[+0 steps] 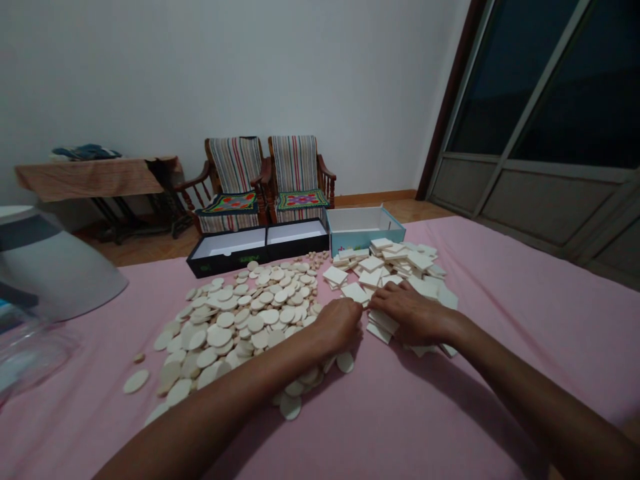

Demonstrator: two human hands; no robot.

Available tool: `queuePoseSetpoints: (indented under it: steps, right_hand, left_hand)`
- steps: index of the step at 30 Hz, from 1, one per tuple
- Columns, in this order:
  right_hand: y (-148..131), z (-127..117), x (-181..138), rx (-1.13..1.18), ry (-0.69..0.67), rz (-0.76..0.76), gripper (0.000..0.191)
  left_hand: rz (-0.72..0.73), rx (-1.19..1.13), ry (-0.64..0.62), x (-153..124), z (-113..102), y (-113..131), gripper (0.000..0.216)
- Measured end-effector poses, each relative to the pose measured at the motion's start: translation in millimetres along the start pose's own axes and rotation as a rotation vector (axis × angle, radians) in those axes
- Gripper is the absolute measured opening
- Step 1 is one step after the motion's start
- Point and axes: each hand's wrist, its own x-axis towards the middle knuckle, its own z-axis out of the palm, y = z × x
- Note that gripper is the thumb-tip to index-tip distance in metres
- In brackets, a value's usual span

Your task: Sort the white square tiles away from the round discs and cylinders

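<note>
My left hand (pixel 339 325) is closed, its fingers curled under at the right edge of a heap of pale round discs (pixel 255 325). Whatever its fingers hold is hidden from me. Just to the right, almost touching it, my right hand (pixel 413 312) bends its fingers over a few white square pieces (pixel 381 328) at the near side of a square-piece pile (pixel 421 259). One disc (pixel 345 362) lies on the pink cloth below my left hand.
Behind the heaps stand a black box (pixel 227 265) with two white-lined compartments and an open light-blue box (pixel 367 237). Small wooden bits (pixel 317 258) lie before them. At left are a grey-white object (pixel 55 267) and clear plastic (pixel 35 353). Two chairs (pixel 295 167) stand beyond the pink cloth (pixel 500 280).
</note>
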Motion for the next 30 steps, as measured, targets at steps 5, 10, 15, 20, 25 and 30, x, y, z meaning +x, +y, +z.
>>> queuePoseSetpoints:
  steps: [5, 10, 15, 20, 25, 30]
  right_hand:
    - [-8.0, -0.2, 8.4, -0.086, -0.067, 0.012, 0.048]
    - [5.6, -2.3, -0.2, 0.011, 0.035, 0.012, 0.05]
    - [36.3, -9.0, -14.7, 0.164, 0.333, 0.175, 0.055]
    - [45.0, 2.2, -17.9, 0.205, 0.395, 0.229, 0.061]
    - [45.1, 13.7, -20.4, 0.217, 0.427, 0.26, 0.061]
    - [37.0, 11.5, -20.5, 0.202, 0.396, 0.272, 0.055]
  left_hand:
    - [0.011, 0.005, -0.008, 0.9, 0.7, -2.8, 0.015]
    - [0.037, 0.001, -0.024, 1.0, -2.8, 4.3, 0.016]
    - [0.248, -0.03, -0.028, 12.0, -4.7, 15.0, 0.038]
    - [0.396, 0.049, -0.044, 27.3, 3.4, 23.0, 0.034]
    - [0.235, 0.054, -0.023, 20.4, 11.9, 21.3, 0.037]
    - [0.136, -0.01, 0.076, 16.0, 19.7, 26.8, 0.036]
